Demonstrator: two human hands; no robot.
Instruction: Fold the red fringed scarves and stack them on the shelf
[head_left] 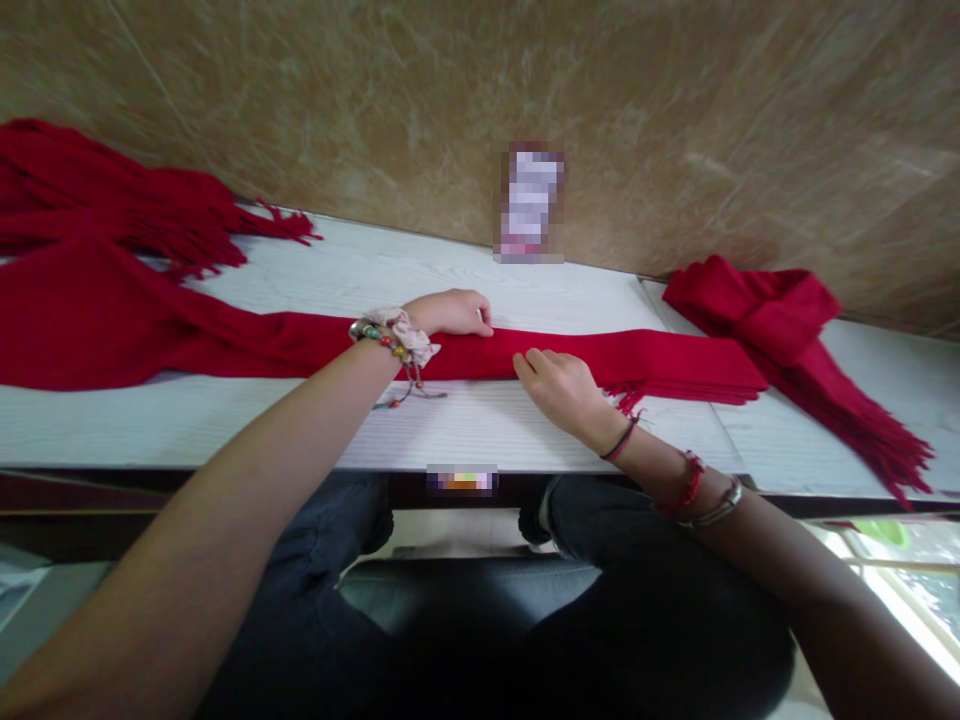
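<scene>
Scarf (480, 358) lengthwise on tabletop (480, 430): likely light, soft, limp, not fragile; best pinched along long edges, layers together. Mid-tabletop, left hand (451, 312), then right hand (559, 388); fingers curled narrow, cannot tell whether gripping cloth. Scarf plain red: broad toward tabletop's left, flat strip mid-tabletop, stacked folds toward tabletop's right.

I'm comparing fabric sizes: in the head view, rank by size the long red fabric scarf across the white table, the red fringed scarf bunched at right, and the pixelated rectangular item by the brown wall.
1. Long red fabric scarf
2. Red fringed scarf
3. Pixelated rectangular item
</scene>
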